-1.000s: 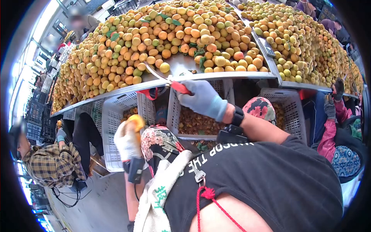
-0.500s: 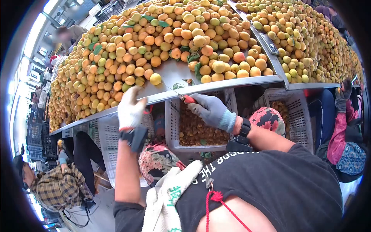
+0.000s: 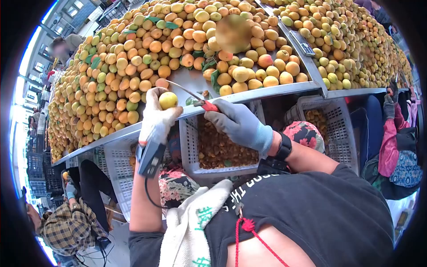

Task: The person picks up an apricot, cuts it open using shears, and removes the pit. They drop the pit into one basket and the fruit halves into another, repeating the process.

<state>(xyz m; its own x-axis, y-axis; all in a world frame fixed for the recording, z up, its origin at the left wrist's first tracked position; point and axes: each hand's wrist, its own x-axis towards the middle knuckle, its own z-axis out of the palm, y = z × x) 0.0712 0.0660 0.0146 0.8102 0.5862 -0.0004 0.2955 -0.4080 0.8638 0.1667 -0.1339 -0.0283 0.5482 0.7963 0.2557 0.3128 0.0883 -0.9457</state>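
Note:
In the head view my left hand (image 3: 155, 118), in a white glove, is closed around a yellow apricot (image 3: 168, 101) above the table's metal front edge. My right hand (image 3: 240, 124) wears a grey glove and grips the red handle of a thin-bladed knife (image 3: 207, 105). The long, slender blade reaches up and left, passing just above the apricot in my left hand. Beyond both hands lies a big heap of apricots (image 3: 133, 58) with some green leaves among them. A bare patch of the metal table (image 3: 189, 80) shows close to the blade.
Below the edge stand a white crate (image 3: 189, 151) of apricot pieces, a second crate (image 3: 118, 155) at left and another (image 3: 349, 129) at right. A phone-like device (image 3: 301, 43) lies on the metal divider. Other people sit on both sides. A white glove (image 3: 195, 218) rests against my shirt.
My left hand has moved up and closed on the yellow apricot, lifting it off the table. The knife in my right hand has shifted slightly left and up toward it.

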